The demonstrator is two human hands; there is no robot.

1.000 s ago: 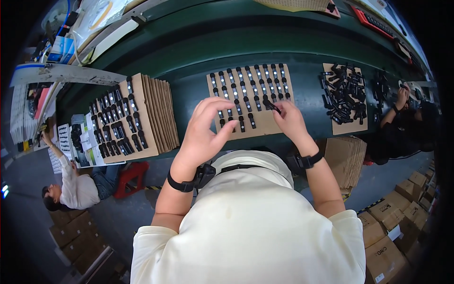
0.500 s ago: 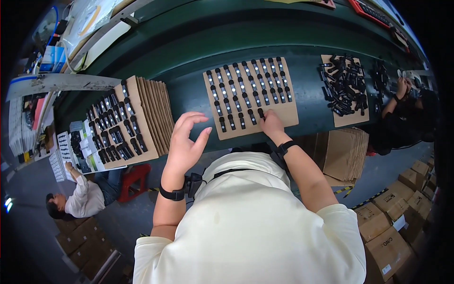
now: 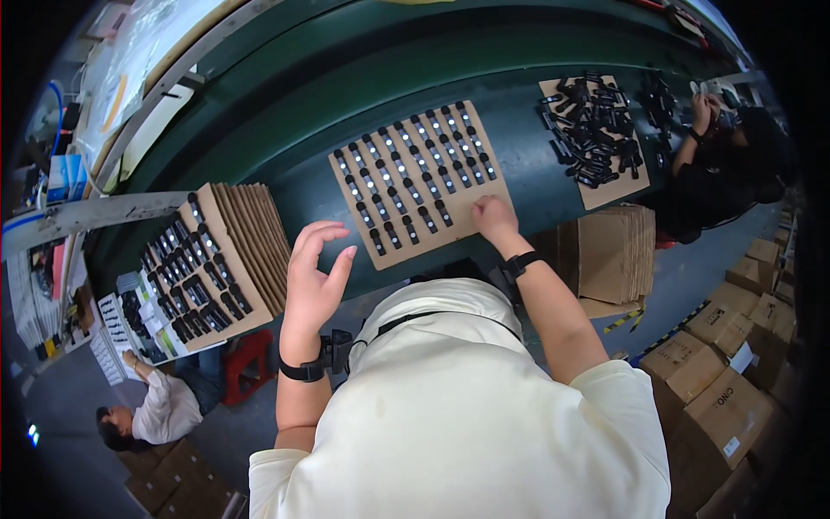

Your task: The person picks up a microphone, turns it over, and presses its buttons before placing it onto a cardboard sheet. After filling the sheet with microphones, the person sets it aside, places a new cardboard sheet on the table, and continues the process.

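Note:
A flat cardboard sheet (image 3: 405, 252) lies on the green bench in front of me, bearing rows of small black stick-shaped pieces (image 3: 410, 229) with rounded dark heads and pale spots. My right hand (image 3: 495, 218) is over the sheet's right near part, fingers curled in and thumb side down. A short gap separates it from the end piece of the nearest row. Whatever may be inside those fingers is hidden. To the left of the sheet, my left hand (image 3: 316, 275) is raised, empty, its fingers spread and thumb apart.
At right, a jumbled heap of black pieces (image 3: 596, 130) covers another cardboard sheet. Stacked cardboard sheets with more pieces (image 3: 194, 277) stand left. Folded cardboard (image 3: 616, 255) sits below the bench. One co-worker (image 3: 743, 164) is far right, another (image 3: 164, 402) lower left.
The whole scene has turned and shifted left in the view. My right hand has come away from the end piece of the nearest row, which stays on the sheet. My left hand stays open.

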